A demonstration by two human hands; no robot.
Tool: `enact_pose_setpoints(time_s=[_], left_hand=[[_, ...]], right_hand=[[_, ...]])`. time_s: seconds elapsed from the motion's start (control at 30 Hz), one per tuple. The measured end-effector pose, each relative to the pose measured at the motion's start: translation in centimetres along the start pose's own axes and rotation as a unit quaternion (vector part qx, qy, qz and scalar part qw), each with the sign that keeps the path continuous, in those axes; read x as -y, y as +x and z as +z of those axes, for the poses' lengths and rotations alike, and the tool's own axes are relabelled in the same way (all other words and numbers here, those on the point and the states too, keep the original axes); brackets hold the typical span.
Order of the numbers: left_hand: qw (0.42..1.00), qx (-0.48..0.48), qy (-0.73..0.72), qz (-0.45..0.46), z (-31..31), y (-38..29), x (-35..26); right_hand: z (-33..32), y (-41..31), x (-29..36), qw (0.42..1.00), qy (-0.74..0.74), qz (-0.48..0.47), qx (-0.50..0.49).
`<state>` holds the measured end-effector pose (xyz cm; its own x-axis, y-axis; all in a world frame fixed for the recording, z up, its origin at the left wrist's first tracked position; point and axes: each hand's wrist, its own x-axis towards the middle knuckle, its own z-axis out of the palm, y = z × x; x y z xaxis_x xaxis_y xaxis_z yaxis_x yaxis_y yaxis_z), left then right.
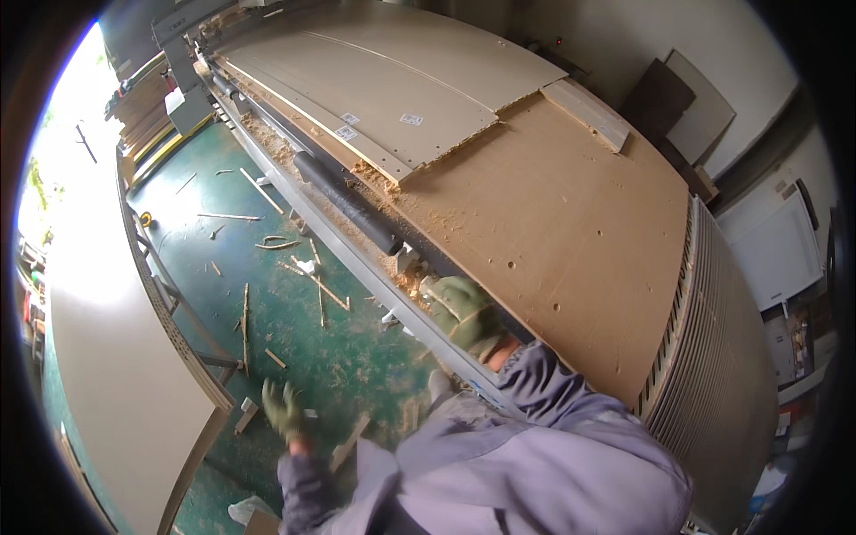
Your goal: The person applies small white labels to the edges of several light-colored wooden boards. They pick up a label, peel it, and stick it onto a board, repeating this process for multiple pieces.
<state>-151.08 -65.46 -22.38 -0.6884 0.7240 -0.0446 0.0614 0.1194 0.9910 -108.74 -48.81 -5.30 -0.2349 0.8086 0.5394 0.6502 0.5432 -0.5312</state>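
My right hand (461,317), in a green work glove, reaches over the grey metal side rail (348,247) of a panel-cutting machine. Its fingers are down among wood chips and sawdust (409,275) in the channel beside the bed. Whether they close on anything is hidden by the blur and the glove. My left hand (284,411), gloved alike, hangs over the green floor with its fingers apart and holds nothing. Just ahead of my right hand lies a black roller (348,200). The brown base board (555,234) covers the bed beside it.
Cut beige panels (401,73) bearing labels lie on the far bed, with a narrow strip (588,114) at their right. A stack of large panels (120,374) stands on a metal frame at left. Thin offcuts (314,284) litter the floor (354,348). Ribbed grey bellows (715,361) flank the right.
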Motion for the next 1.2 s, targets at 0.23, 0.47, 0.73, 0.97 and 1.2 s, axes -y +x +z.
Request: enact_pose_setpoints(time_s=[0.23,0.47,0.73,0.97,1.2], left_hand=[[0.94,0.097,0.138,0.296,27.4,4.6,-17.3],[0.895,0.115,0.205,0.38,33.4,4.5,-21.7],[0.908,0.211,0.192,0.306,38.2,11.3,-18.3],[0.858,0.204,0.203,0.424,42.9,13.9,-18.9],[0.795,0.344,0.227,0.445,43.9,12.5,-19.8]], right_hand=[[-2.8,2.9,-8.7,0.996,-0.055,0.033,-0.07],[0.4,10.8,-10.5,0.983,-0.158,0.004,-0.096],[1.6,12.5,-10.9,0.989,-0.137,0.049,0.005],[-1.9,8.0,-9.7,0.972,-0.144,0.149,-0.107],[-11.5,1.1,-13.2,0.935,-0.235,0.206,-0.169]])
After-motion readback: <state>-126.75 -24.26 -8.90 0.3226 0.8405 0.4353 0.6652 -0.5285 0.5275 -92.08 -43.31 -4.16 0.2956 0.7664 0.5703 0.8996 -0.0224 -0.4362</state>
